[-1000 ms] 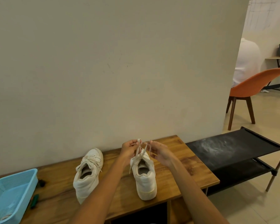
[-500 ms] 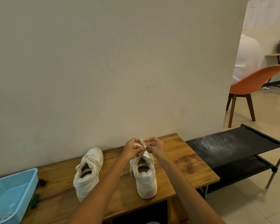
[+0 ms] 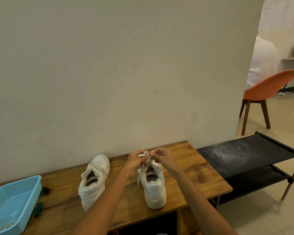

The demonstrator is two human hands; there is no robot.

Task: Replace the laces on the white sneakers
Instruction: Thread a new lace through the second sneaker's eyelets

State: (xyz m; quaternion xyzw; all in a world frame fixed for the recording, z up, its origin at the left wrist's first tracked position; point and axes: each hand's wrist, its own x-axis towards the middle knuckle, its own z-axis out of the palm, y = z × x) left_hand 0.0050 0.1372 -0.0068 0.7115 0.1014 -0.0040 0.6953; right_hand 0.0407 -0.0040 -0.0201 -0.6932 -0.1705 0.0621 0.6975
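Note:
Two white sneakers stand on the wooden table (image 3: pixel 202 177), heels toward me. The left sneaker (image 3: pixel 93 180) is laced and nobody touches it. Over the front of the right sneaker (image 3: pixel 154 187) my left hand (image 3: pixel 136 161) and my right hand (image 3: pixel 163 157) are close together, each pinching the white lace (image 3: pixel 147 158). One loose lace end hangs down the shoe's left side. The hands hide the eyelets and the toe.
A light blue plastic basket (image 3: pixel 15 199) sits at the table's left edge, with a green-handled tool (image 3: pixel 38 209) beside it. A black fabric shoe rack (image 3: pixel 251 158) stands to the right. Behind it is an orange chair (image 3: pixel 268 92) with a person in white.
My hands were apart with the lace ends held up; they have come together over the shoe's tongue and now work the lace between the fingertips. The sneakers have not moved.

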